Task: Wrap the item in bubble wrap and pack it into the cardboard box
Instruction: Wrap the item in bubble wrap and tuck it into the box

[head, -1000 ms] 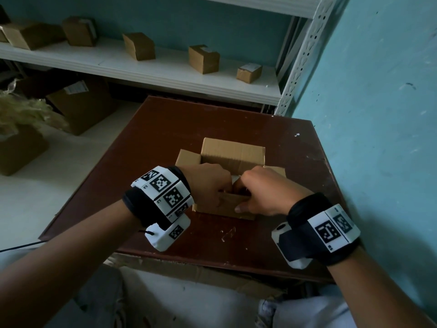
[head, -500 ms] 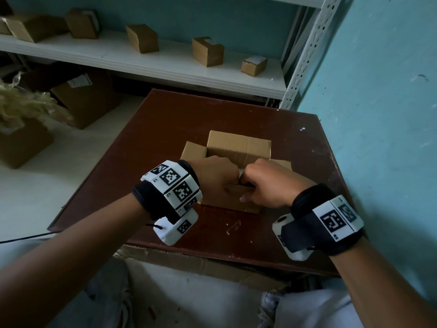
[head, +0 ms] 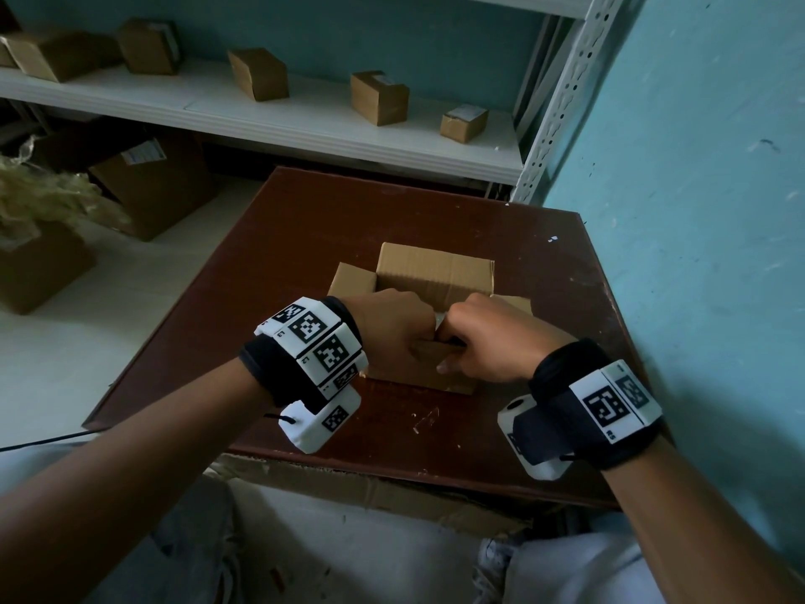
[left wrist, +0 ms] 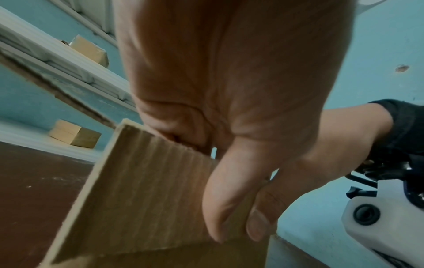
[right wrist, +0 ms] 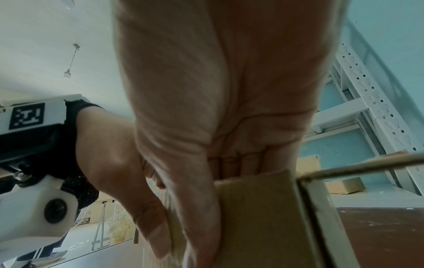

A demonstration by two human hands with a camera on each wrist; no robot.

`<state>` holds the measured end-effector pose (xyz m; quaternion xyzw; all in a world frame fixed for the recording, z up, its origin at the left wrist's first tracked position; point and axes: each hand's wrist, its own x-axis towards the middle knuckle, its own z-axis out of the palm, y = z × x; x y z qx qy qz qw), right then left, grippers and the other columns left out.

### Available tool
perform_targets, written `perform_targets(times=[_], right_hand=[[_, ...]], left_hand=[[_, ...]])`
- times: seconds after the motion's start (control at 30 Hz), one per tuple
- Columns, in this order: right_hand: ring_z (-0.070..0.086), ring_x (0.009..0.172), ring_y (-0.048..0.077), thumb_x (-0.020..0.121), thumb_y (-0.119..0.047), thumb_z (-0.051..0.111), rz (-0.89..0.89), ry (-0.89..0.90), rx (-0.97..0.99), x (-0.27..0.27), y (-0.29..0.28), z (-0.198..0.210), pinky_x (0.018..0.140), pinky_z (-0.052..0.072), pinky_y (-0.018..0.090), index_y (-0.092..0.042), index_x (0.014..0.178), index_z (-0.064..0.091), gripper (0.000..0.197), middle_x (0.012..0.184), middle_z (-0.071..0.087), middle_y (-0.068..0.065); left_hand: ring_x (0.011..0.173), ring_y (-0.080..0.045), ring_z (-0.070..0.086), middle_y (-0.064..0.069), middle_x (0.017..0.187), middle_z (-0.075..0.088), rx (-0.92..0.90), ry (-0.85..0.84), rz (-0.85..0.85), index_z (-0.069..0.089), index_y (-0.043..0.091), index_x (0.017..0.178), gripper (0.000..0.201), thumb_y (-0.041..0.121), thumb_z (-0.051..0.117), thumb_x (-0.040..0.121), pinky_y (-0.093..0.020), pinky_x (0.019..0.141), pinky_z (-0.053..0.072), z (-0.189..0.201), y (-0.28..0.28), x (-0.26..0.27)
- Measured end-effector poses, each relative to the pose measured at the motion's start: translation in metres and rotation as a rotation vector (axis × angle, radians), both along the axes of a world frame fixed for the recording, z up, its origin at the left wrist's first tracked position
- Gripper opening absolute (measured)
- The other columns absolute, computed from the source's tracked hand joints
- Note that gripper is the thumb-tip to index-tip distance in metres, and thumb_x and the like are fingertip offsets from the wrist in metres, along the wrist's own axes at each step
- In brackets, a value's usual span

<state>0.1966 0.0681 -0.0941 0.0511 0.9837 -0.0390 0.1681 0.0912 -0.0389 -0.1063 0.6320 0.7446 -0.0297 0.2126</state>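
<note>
While the cardboard box (head: 435, 298) sits at the tabletop (head: 305, 237) centre of the frame, its near flap is pinched by the left hand (head: 387, 329) and right hand (head: 488, 342), knuckles raised, thumbs outside.

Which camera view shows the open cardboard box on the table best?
The head view: the whole cardboard box shows on the table, with its far flap raised. The left wrist view shows only one flap, the right wrist view only a wall and a flap edge.

Head view looks down on the cardboard box (head: 435, 276); both wrist views, close beneath, share it.
</note>
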Motion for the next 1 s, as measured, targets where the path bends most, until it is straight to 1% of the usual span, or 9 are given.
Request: perform_targets(times=[0.1, 0.2, 0.33, 0.47, 0.63, 0.73, 0.8, 0.93, 1.0], right_hand=[[0.054, 0.075, 0.018, 0.091, -0.037, 0.066, -0.01, 0.002, 0.0, -0.001, 0.0, -0.001, 0.065, 0.04, 0.028, -0.007, 0.103, 0.07, 0.033, 0.081, 0.053, 0.0], [0.054, 0.076, 0.018, 0.09, -0.037, 0.067, -0.014, 0.001, -0.009, -0.003, 0.001, 0.0, 0.065, 0.04, 0.027, -0.008, 0.105, 0.071, 0.033, 0.082, 0.055, 0.001], [0.056, 0.076, 0.018, 0.09, -0.037, 0.067, -0.021, 0.005, -0.004, -0.004, 0.003, 0.0, 0.064, 0.038, 0.026, -0.008, 0.102, 0.071, 0.032, 0.082, 0.06, 0.003], [0.058, 0.081, 0.018, 0.089, -0.036, 0.068, -0.054, 0.022, -0.023, -0.003, 0.004, -0.001, 0.068, 0.043, 0.027, -0.01, 0.106, 0.071, 0.031, 0.092, 0.064, 0.004], [0.059, 0.083, 0.019, 0.088, -0.036, 0.07, -0.068, 0.033, -0.013, -0.001, 0.001, 0.001, 0.07, 0.045, 0.029, -0.011, 0.109, 0.071, 0.033, 0.097, 0.067, 0.006], [0.057, 0.081, 0.017, 0.087, -0.036, 0.071, -0.08, 0.05, -0.02, 0.005, -0.001, 0.003, 0.07, 0.045, 0.027, -0.013, 0.109, 0.071, 0.031, 0.099, 0.068, 0.004], [0.06, 0.082, 0.015, 0.088, -0.035, 0.071, -0.103, 0.064, -0.071, 0.011, -0.002, 0.003, 0.072, 0.048, 0.027, -0.015, 0.109, 0.072, 0.029, 0.1, 0.069, 0.003], [0.063, 0.093, 0.016, 0.087, -0.034, 0.072, -0.131, 0.106, -0.201, 0.023, -0.001, 0.005, 0.083, 0.054, 0.034, -0.018, 0.114, 0.069, 0.031, 0.108, 0.068, 0.001], [0.061, 0.097, 0.012, 0.087, -0.032, 0.072, -0.147, 0.159, -0.289, 0.029, 0.002, 0.008, 0.085, 0.052, 0.029, -0.02, 0.116, 0.068, 0.031, 0.113, 0.066, -0.002]], left_hand=[[0.079, -0.022, 0.06, -0.013, 0.097, 0.068, 0.003, 0.003, 0.003, 0.067, 0.002, 0.103, 0.022, 0.014, 0.055, 0.089, -0.023, 0.057, 0.038, 0.0, 0.0, 0.001], [0.077, -0.021, 0.058, -0.013, 0.096, 0.067, 0.007, 0.009, 0.017, 0.067, 0.002, 0.104, 0.022, 0.013, 0.055, 0.088, -0.021, 0.053, 0.037, 0.002, 0.0, 0.002], [0.087, -0.028, 0.063, -0.014, 0.099, 0.067, 0.013, 0.016, 0.03, 0.065, 0.003, 0.108, 0.024, 0.011, 0.056, 0.087, -0.032, 0.069, 0.048, 0.003, 0.0, 0.002], [0.086, -0.03, 0.064, -0.016, 0.097, 0.068, 0.019, 0.035, 0.038, 0.066, 0.002, 0.103, 0.021, 0.01, 0.056, 0.086, -0.036, 0.073, 0.05, 0.005, -0.001, 0.005], [0.075, -0.02, 0.056, -0.014, 0.095, 0.069, 0.015, 0.051, 0.054, 0.068, 0.002, 0.101, 0.022, 0.015, 0.055, 0.089, -0.031, 0.068, 0.045, 0.011, -0.005, 0.008], [0.074, -0.018, 0.058, -0.011, 0.092, 0.07, 0.035, 0.038, 0.071, 0.069, 0.006, 0.097, 0.019, 0.015, 0.055, 0.089, -0.031, 0.069, 0.048, 0.011, -0.011, 0.008], [0.077, -0.016, 0.061, -0.007, 0.093, 0.07, 0.052, 0.025, 0.101, 0.069, 0.01, 0.098, 0.017, 0.015, 0.057, 0.087, -0.03, 0.073, 0.05, 0.008, -0.016, 0.009], [0.087, -0.017, 0.064, -0.004, 0.099, 0.07, 0.123, -0.024, 0.119, 0.068, 0.012, 0.104, 0.021, 0.02, 0.061, 0.086, -0.029, 0.077, 0.05, 0.011, -0.026, 0.011], [0.092, -0.015, 0.062, 0.0, 0.104, 0.068, 0.175, -0.086, 0.143, 0.067, 0.014, 0.109, 0.023, 0.023, 0.059, 0.089, -0.029, 0.082, 0.052, 0.019, -0.032, 0.01]])
